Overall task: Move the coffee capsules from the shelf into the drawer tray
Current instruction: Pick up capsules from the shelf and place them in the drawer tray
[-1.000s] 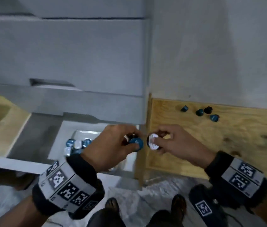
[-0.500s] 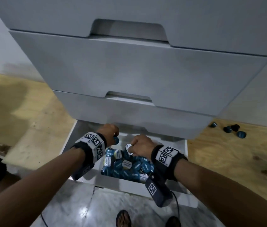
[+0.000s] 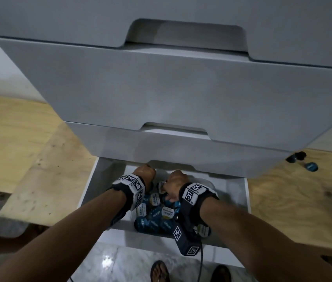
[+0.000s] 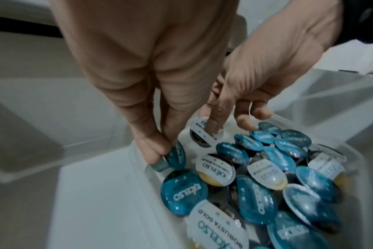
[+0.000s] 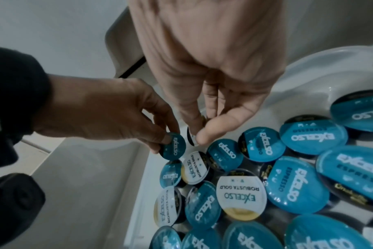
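Now my left hand [image 4: 126, 70] pinches a blue capsule [image 4: 176, 155] and my right hand [image 5: 211, 70] a white one [image 5: 192, 138] over the tray [image 5: 322, 67]; light, slick-lidded, dentable, I judge; best held by the rim.

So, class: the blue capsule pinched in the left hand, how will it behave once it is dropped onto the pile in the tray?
The blue capsule looks small and light, held by the fingertips of the left hand alone. Its round, glossy lid suggests it may slide or roll off the heaped capsules. It probably stays inside the tray.
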A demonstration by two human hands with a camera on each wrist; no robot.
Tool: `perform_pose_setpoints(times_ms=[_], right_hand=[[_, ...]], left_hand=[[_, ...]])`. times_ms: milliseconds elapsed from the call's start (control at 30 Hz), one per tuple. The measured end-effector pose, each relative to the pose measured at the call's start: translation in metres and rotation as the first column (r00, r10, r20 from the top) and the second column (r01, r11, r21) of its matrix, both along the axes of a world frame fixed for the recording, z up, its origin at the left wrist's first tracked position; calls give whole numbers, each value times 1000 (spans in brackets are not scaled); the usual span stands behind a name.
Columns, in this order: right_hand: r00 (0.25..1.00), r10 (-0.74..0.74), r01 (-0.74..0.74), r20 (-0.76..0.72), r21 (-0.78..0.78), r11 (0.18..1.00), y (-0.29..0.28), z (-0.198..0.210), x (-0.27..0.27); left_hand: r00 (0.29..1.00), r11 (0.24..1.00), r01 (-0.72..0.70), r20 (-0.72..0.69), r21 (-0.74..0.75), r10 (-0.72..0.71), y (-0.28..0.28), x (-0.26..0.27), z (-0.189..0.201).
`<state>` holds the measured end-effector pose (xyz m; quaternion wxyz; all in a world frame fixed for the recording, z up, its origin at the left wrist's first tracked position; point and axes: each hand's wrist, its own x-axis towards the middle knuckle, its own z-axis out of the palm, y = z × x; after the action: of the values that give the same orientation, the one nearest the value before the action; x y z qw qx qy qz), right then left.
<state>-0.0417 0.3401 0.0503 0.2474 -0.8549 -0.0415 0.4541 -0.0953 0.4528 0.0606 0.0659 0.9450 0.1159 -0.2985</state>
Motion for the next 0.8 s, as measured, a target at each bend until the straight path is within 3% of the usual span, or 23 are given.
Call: perform_pose_setpoints(times_ms=[333,433,600,800], right_hand=[[995,-86,90,45,-98,991,14,-13,-5],[997,-39,44,66,-75,996,14,-14,-3],[993,55,-36,104,-173,984,15,-10,0],[987,35,-15,158,-126,992,18,-18,0]], left_hand=[[987,985,162,15,54,-163,7,3,-7],[981,980,190,17,64,-191,7,5,-5],[986,984,169,-12,57,-168,8,6,-6],[981,979,195,-8,65,-195,13,5,-5]])
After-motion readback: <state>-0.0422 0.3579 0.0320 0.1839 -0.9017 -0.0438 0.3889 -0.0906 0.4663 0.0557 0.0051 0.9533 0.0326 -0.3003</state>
